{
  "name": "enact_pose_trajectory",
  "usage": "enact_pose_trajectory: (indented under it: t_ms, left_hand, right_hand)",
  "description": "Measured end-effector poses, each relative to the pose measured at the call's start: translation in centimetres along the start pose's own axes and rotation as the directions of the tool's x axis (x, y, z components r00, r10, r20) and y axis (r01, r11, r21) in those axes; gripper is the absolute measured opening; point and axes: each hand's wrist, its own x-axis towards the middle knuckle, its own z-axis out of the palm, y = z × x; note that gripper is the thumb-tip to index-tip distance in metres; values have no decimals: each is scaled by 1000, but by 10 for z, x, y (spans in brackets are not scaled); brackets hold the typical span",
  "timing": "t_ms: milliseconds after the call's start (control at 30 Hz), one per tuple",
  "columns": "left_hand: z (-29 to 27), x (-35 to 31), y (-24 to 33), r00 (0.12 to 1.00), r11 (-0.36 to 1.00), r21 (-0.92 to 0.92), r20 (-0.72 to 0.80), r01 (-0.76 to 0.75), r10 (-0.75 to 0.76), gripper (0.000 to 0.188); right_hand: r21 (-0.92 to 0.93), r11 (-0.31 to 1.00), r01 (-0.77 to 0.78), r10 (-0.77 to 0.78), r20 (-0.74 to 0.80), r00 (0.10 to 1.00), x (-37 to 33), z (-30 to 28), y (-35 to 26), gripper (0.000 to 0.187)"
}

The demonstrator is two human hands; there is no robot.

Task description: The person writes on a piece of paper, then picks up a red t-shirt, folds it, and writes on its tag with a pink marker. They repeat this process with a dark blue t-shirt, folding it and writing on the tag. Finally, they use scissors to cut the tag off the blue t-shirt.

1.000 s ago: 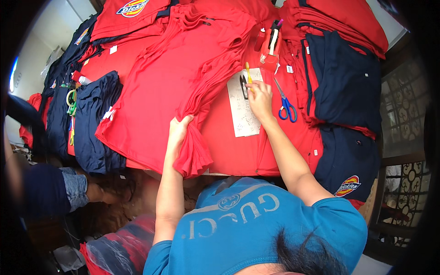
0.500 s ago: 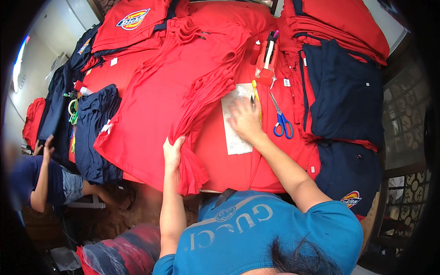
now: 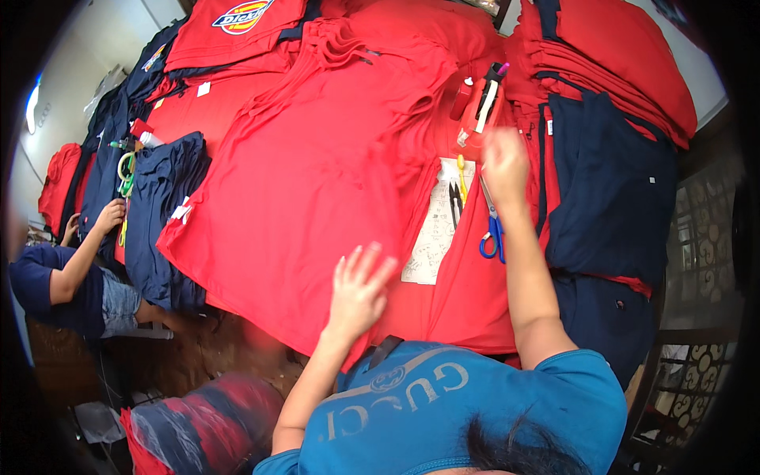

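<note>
My left hand, fingers spread, hovers at or just over the near edge of a stack of red shirts. Beside the tape dispenser, my right hand is closed with its fingers curled; what it holds, if anything, is hidden. Left of that hand, a sheet of paper with handwriting lies partly under red cloth. Black thread snips and a slim yellow tool rest on the paper. Scissors with blue handles lie below my right wrist, partly covered by it.
Folded navy garments and red ones are piled on the right. More navy cloth lies at left, near a tape roll. A co-worker is at the left edge. A plastic-wrapped bundle is on the floor.
My left hand has let go of the shirts' gathered edge and opened; the stack now spreads further right over the paper. My right hand has moved from the paper up and right to the dispenser.
</note>
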Motion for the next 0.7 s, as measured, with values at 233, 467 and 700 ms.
enact_pose_trajectory:
  t_ms: [233,467,700]
  left_hand:
    - [13,-4,12,947,961,14,174,-275,269,47]
    - [-18,-45,-6,957,957,39,-51,289,-287,54]
    - [-20,-78,-37,797,890,-165,-399,425,-454,57]
  right_hand:
    - [-753,575,319,-189,257,948,170,-5,199,37]
    - [-399,894,205,-354,-347,868,158,-23,52,43]
    - [823,562,-79,-329,311,892,20,67,-124,30]
